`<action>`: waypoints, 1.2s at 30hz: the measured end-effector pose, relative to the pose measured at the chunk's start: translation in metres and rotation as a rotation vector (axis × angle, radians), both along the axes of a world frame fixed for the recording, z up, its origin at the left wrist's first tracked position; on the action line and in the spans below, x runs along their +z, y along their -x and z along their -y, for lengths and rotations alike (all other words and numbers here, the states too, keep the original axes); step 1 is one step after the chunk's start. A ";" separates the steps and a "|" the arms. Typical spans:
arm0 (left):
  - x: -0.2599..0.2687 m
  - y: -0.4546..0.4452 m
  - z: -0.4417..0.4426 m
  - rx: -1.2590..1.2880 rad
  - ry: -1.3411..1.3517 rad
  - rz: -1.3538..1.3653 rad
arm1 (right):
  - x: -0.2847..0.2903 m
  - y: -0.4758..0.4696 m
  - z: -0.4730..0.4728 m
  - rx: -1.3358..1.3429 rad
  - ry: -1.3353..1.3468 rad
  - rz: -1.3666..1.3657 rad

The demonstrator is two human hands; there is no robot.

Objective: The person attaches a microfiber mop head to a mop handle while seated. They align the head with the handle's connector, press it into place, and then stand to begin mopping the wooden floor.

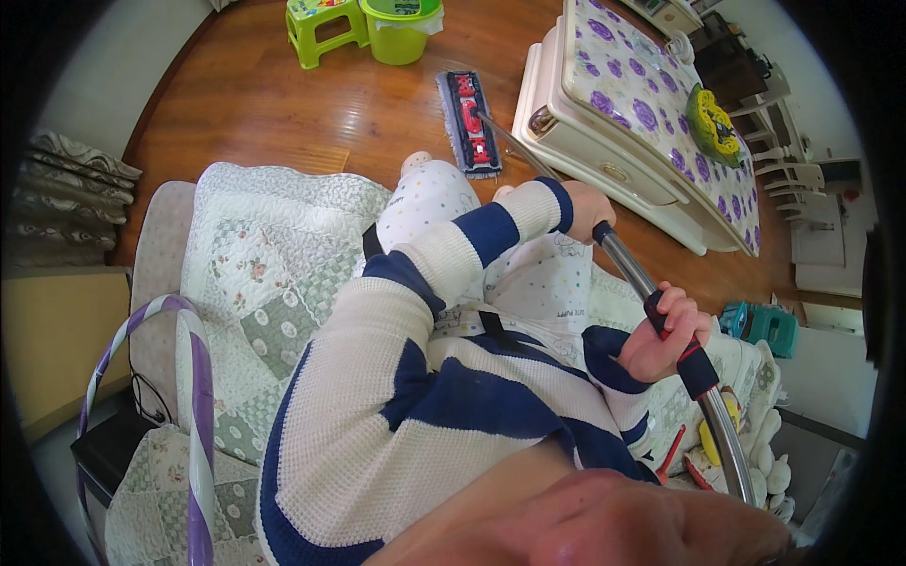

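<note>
A flat mop's metal pole (630, 265) runs diagonally past my right side. My left hand (591, 209) reaches across my body and is closed around the pole's lower part, next to a dark collar. Higher up, my right hand (669, 336) wraps its fingers around a dark sleeve with red bands. The mop head (469, 124), red and black with a grey fringed pad, lies on the wooden floor beyond my feet. The pole's upper end passes beside my face and out of sight.
A cabinet table (609, 170) with a purple-flowered cover stands right of the mop head, bearing a green-and-yellow bowl-like object (713, 127). A green stool (325, 32) and bin (396, 35) stand ahead. Quilted seating (283, 283) surrounds me, with a striped hoop (201, 389) at left.
</note>
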State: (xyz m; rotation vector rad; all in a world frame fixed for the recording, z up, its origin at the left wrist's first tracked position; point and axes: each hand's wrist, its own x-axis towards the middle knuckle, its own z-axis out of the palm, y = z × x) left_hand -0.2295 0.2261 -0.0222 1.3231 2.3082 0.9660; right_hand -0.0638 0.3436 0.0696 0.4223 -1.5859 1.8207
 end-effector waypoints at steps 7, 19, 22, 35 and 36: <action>-0.025 -0.012 0.052 0.406 -0.452 -0.220 | -0.005 0.022 0.023 -0.061 -0.085 -0.155; 0.046 -0.053 0.106 0.571 -0.725 -0.338 | -0.009 0.028 0.003 -0.137 -0.059 -0.145; 0.113 -0.073 0.114 0.432 -0.845 -0.743 | -0.014 0.026 -0.001 -0.140 -0.056 -0.156; 0.201 -0.101 0.082 0.298 -0.917 -0.976 | -0.026 0.011 -0.008 -0.238 -0.071 -0.090; 0.198 -0.098 0.077 0.298 -0.898 -0.953 | -0.026 0.009 -0.009 -0.309 -0.099 -0.083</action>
